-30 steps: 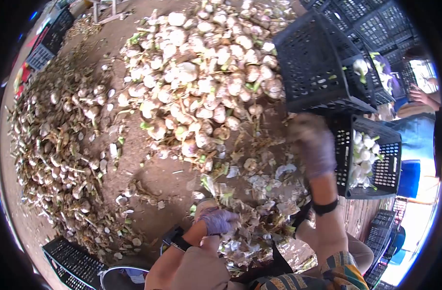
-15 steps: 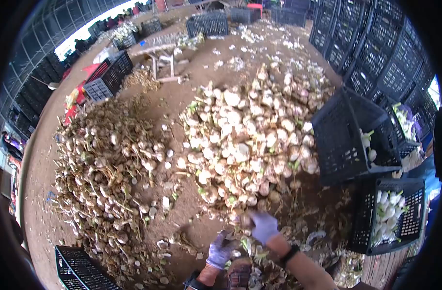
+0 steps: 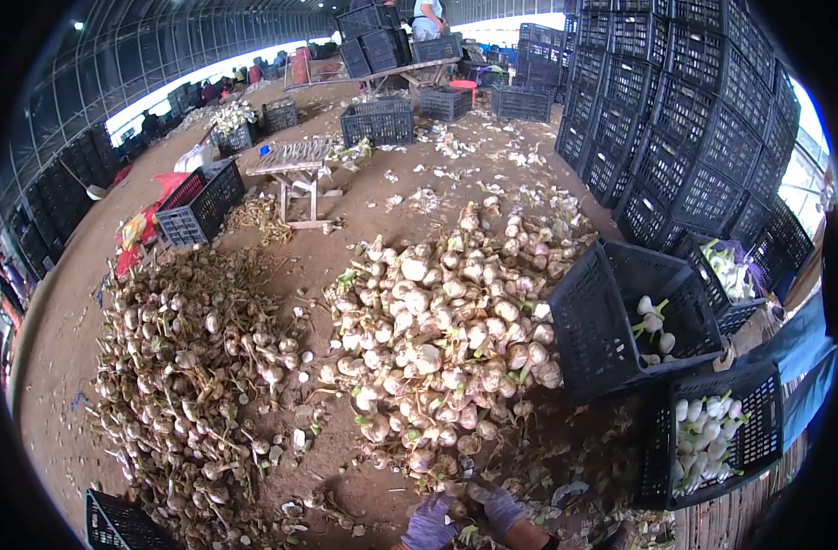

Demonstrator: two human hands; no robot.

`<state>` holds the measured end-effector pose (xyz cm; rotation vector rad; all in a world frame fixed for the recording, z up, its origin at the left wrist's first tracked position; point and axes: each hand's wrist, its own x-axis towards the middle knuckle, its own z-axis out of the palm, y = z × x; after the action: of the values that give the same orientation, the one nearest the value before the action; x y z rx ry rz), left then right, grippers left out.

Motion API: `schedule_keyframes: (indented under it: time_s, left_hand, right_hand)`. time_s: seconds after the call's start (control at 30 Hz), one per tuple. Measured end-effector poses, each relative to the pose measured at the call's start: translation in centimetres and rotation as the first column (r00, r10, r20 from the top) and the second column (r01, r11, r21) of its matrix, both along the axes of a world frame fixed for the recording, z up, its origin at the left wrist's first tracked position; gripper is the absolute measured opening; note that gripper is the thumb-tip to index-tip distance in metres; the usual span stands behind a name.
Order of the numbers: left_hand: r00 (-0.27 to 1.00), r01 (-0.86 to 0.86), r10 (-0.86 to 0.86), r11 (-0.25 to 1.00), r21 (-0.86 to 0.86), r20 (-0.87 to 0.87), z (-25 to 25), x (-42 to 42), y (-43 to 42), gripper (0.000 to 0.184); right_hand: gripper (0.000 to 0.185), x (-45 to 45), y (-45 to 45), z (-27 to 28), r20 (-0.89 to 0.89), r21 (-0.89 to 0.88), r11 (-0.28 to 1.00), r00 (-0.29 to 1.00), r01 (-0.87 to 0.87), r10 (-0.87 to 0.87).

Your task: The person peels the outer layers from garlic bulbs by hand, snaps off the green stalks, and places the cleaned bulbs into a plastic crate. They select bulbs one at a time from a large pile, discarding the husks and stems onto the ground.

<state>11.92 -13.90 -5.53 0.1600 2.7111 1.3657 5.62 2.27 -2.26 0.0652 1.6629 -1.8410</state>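
Observation:
Both my hands, in pale purple gloves, are close together at the bottom of the head view, at the near edge of a pile of whitish garlic bulbs [image 3: 428, 357]. My right hand [image 3: 499, 510] has its fingers curled around what looks like a garlic bulb, mostly hidden. Beside it, my left hand [image 3: 428, 523] is also closed, fingers pointing toward the right hand; what it grips cannot be made out. Loose skins and stem scraps lie around both hands.
Left lies a browner pile of stemmed garlic [image 3: 185, 394]. On the right, a tilted black crate [image 3: 584, 321] and a lower crate [image 3: 767, 431] contain peeled white bulbs. Crate stacks [image 3: 685, 110] rise behind. A small wooden stand [image 3: 295, 174] and a person [image 3: 428, 20] are farther back.
My view has tipped upward, so the far crates and a standing person show. My right hand has drawn back from the pile's edge, and the two hands have come together.

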Motion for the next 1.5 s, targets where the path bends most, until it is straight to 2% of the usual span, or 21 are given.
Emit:
schedule_keyframes:
  time_s: [0.1, 0.17, 0.2, 0.27, 0.37, 0.4, 0.43, 0.47, 0.5, 0.57, 0.67, 0.73, 0.9, 0.97, 1.03, 1.2, 1.23, 1.33, 1.43, 1.47, 1.5]
  left_hand:
    - [0.983, 0.166, -0.15, 0.974, -0.154, 0.108, -0.2, -0.5, -0.1, 0.047]
    - [0.984, 0.103, -0.13, 0.973, -0.206, -0.119, -1.7, 0.3, 0.4, 0.04]
    - [0.985, 0.105, -0.13, 0.973, -0.204, -0.116, -2.2, 0.7, 0.6, 0.04]
    - [0.969, 0.001, -0.062, 0.969, -0.248, -0.24, -1.7, 1.0, 1.0, 0.034]
    - [0.936, 0.057, -0.138, 0.967, -0.249, -0.323, -0.8, 0.7, 0.8, 0.03]
    - [0.937, 0.059, -0.139, 0.967, -0.246, -0.319, -0.2, 0.7, 0.9, 0.03]
    - [0.99, 0.025, -0.036, 0.997, -0.078, -0.135, 1.5, 0.4, 1.0, 0.029]
    - [0.997, -0.044, 0.039, 0.996, 0.08, 0.072, 2.6, 0.2, 1.0, 0.028]
    - [0.996, -0.045, 0.039, 0.996, 0.08, 0.079, 2.8, 0.1, 1.0, 0.028]
    - [0.911, -0.4, 0.159, 0.567, 0.72, 0.381, 3.1, -0.3, 1.0, 0.034]
    - [0.942, -0.331, 0.047, 0.303, 0.894, 0.333, 5.1, -0.9, -0.3, 0.045]
    - [0.922, -0.377, 0.02, 0.279, 0.883, 0.387, 5.8, -0.9, -0.5, 0.047]
    - [0.934, -0.336, 0.221, 0.81, 0.48, 0.281, 5.5, -0.6, 0.1, 0.042]
    - [0.95, -0.307, 0.232, 0.807, 0.505, 0.208, 1.9, -0.4, 0.3, 0.042]
    - [0.961, -0.275, 0.242, 0.806, 0.525, 0.132, 2.1, -0.7, 0.4, 0.042]
    - [0.866, -0.477, 0.067, 0.403, 0.781, 0.495, 5.7, -0.6, -1.1, 0.046]
    - [0.891, -0.438, -0.106, 0.051, 0.897, 0.441, 4.3, -1.0, -1.2, 0.049]
    - [0.835, -0.548, -0.181, -0.204, 0.811, 0.519, 3.2, -0.7, -1.1, 0.054]
    - [0.816, -0.576, -0.098, -0.06, 0.815, 0.57, 3.6, -0.8, -1.3, 0.053]
    - [0.847, -0.531, -0.03, -0.055, 0.846, 0.53, 3.5, -1.0, -1.1, 0.051]
    - [0.88, -0.475, 0.02, 0.026, 0.88, 0.475, 3.8, -1.5, -1.1, 0.048]
  right_hand:
    - [0.018, 0.5, 0.9, -3.2, -0.306, 0.262, 0.955, 0.927, -0.138, 0.218]
    - [0.014, 0.3, 1.2, -6.2, 0.438, 0.109, 0.994, 0.897, 0.014, -0.061]
    - [0.014, 0.5, 1.5, -7.0, 0.441, 0.111, 0.994, 0.895, 0.015, -0.062]
    - [0.015, 0.8, 1.9, -7.5, -0.097, 0.405, 0.901, 0.973, -0.155, 0.211]
    - [0.018, 1.2, 2.2, -7.1, -0.547, 0.8, 0.601, 0.407, -0.003, 0.731]
    - [0.018, 1.6, 2.0, -6.8, -0.544, 0.801, 0.598, 0.411, -0.006, 0.732]
    - [0.026, 1.6, 1.0, -4.7, -0.319, 0.342, 0.936, 0.928, -0.076, 0.192]
    - [0.033, 1.5, 0.1, -3.0, 0.353, -0.116, 0.957, 0.911, 0.267, -0.212]
    - [0.033, 1.2, -0.3, -2.2, 0.359, -0.114, 0.957, 0.909, 0.268, -0.212]
    - [0.044, 0.5, -0.9, -0.6, 0.354, -0.136, 0.954, 0.913, 0.268, -0.206]
    - [0.044, 0.0, -1.4, 3.3, 0.253, -0.172, 0.972, 0.961, 0.16, -0.114]
    - [0.043, -0.2, -1.5, 3.6, 0.173, -0.153, 0.983, 0.982, 0.098, -0.07]
    - [0.037, -0.3, -0.7, 2.6, 0.057, 0.053, 0.992, 0.992, -0.112, 0.109]
    - [0.033, 0.4, -0.1, -0.9, 0.5, -0.133, 0.974, 0.861, 0.184, -0.094]
    - [0.033, 0.9, 0.2, -1.6, 0.512, -0.142, 0.966, 0.851, 0.217, -0.116]
    - [0.032, 0.4, 0.2, 1.0, 0.481, -0.156, 0.984, 0.877, 0.091, -0.005]
    - [0.031, 0.2, -0.3, 2.2, 0.214, -0.14, 0.99, 0.976, -0.014, 0.044]
    - [0.036, -0.3, -0.4, 2.9, -0.336, 0.317, 0.911, 0.868, -0.262, 0.366]
    - [0.037, -1.0, -0.3, 5.1, -0.375, 0.455, 0.852, 0.813, -0.259, 0.446]
    - [0.037, -0.8, -0.1, 4.2, -0.238, 0.067, 0.972, 0.943, -0.223, 0.233]
    - [0.035, -0.7, 0.2, 3.3, -0.222, 0.15, 0.965, 0.943, -0.216, 0.246]
